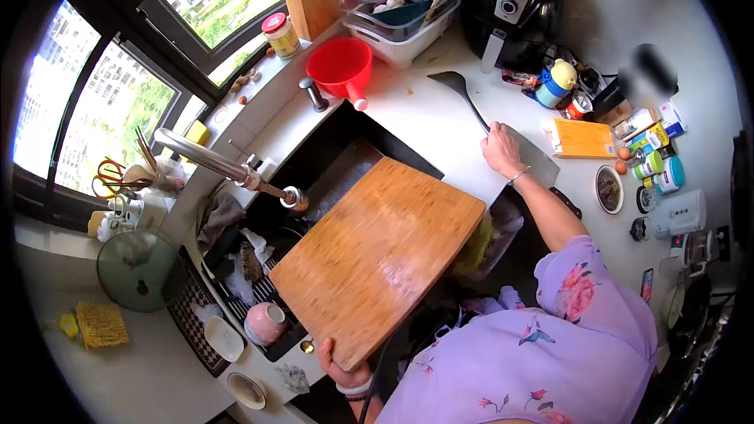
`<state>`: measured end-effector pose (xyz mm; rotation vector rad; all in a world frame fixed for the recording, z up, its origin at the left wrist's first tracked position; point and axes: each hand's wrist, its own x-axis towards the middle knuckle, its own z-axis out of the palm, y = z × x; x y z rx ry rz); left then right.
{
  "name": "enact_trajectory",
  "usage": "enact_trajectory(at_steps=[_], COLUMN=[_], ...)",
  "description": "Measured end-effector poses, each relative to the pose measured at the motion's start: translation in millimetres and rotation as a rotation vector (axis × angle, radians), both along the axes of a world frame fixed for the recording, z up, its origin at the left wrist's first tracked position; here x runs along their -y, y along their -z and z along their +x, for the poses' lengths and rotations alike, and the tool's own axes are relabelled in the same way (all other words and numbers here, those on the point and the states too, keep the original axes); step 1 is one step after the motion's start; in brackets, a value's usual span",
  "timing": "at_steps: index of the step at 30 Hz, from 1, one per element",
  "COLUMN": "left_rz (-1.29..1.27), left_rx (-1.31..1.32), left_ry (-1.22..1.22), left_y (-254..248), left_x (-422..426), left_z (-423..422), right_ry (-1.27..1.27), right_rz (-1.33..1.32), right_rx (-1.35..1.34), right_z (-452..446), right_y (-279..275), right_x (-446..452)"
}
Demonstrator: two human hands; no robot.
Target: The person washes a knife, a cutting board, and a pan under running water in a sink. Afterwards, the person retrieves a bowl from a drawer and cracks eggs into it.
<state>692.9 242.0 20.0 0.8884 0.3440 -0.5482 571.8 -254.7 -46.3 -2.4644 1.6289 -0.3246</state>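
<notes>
Wooden board [381, 255] held across the sink [393, 138], spatula under the other hand.
The left hand [341, 364] has its fingers closed on the board's near corner; the right hand's [503, 151] curl round the black spatula's [460, 93] handle on the worktop [420, 114], farther right. With one hand on the board, I'd grip firmly and keep it level. Lettering on the far air fryer [512, 14] and right-hand orange box [583, 138] is too small to read.

The right arm [551, 210] reaches forward, and the right hand [505, 151] lies palm down with its fingers [491, 144] curled in. The left hand [342, 369] is low, closed in a grip, some of its fingers hidden; a short stretch of left forearm [366, 410] shows beneath.
</notes>
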Motion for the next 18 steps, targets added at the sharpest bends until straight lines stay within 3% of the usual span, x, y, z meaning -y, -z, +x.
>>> enact_trajectory(at_steps=[5, 8, 15, 18], left_rz=[-0.073, -0.075, -0.103, -0.204], left_rx=[-0.008, 0.032, 0.078, 0.054], left_ry=[0.069, 0.074, 0.025, 0.055], left_y=[22.1, 21.0, 30.2, 42.8], left_x=[19.5, 31.5, 36.4, 32.8], left_z=[-18.2, -21.2, -25.5, -23.8], right_ry=[-0.244, -0.368, -0.326, -0.126], right_rz=[-0.005, 0.152, 0.222, 0.192], right_rx=[0.301, 0.452, 0.556, 0.394], right_z=[-48.4, -70.5, -99.0, -117.8], right_y=[-28.8, -56.7, -61.0, -48.1], right_x=[-1.1, -20.9, -43.6, -40.9])
